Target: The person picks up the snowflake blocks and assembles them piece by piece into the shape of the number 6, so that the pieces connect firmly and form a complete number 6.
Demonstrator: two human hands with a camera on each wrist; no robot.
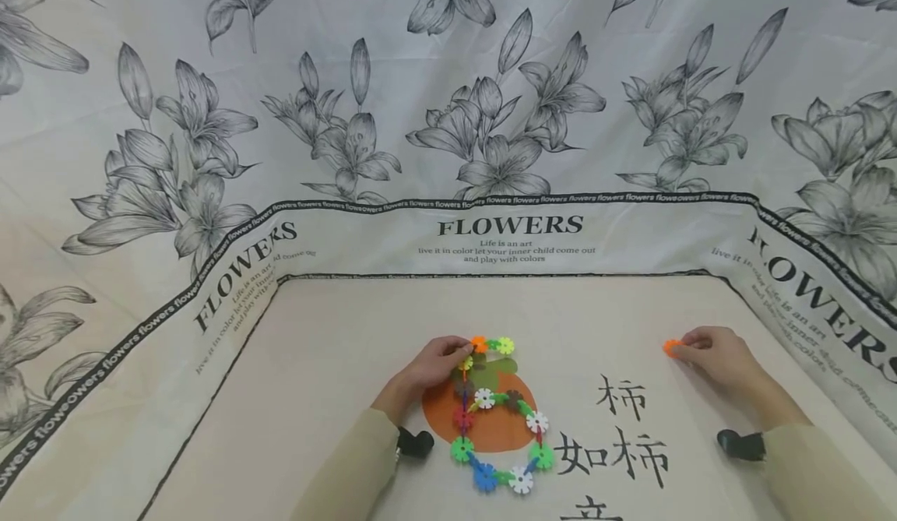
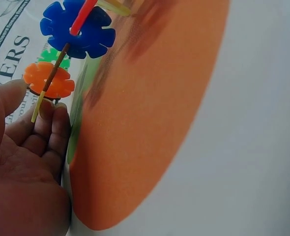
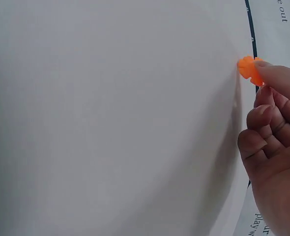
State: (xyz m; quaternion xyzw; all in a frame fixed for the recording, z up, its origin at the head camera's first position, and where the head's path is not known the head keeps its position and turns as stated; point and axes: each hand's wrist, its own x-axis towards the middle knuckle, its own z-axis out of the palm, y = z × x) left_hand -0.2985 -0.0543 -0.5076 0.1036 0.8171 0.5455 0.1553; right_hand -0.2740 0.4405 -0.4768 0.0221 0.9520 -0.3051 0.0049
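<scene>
Interlocking plastic snowflake discs form a chain (image 1: 485, 476) over the printed persimmon, with a closed ring below and a stem that turns right at its top. My left hand (image 1: 436, 359) pinches the stem near its top corner, by an orange disc (image 2: 46, 78) and a thin yellow one seen edge-on. Just past the fingers, a dark blue disc (image 2: 78, 29) shows large in the left wrist view. Well to the right, my right hand (image 1: 718, 357) pinches a single orange snowflake disc (image 1: 671, 348) between thumb and index finger, its other fingers curled beneath.
The cream cloth (image 1: 336, 350) bears a printed orange persimmon (image 1: 434, 412) and black characters (image 1: 620, 459) between the hands. Upright fabric walls (image 1: 504, 241) with flower prints and lettering enclose the back and both sides.
</scene>
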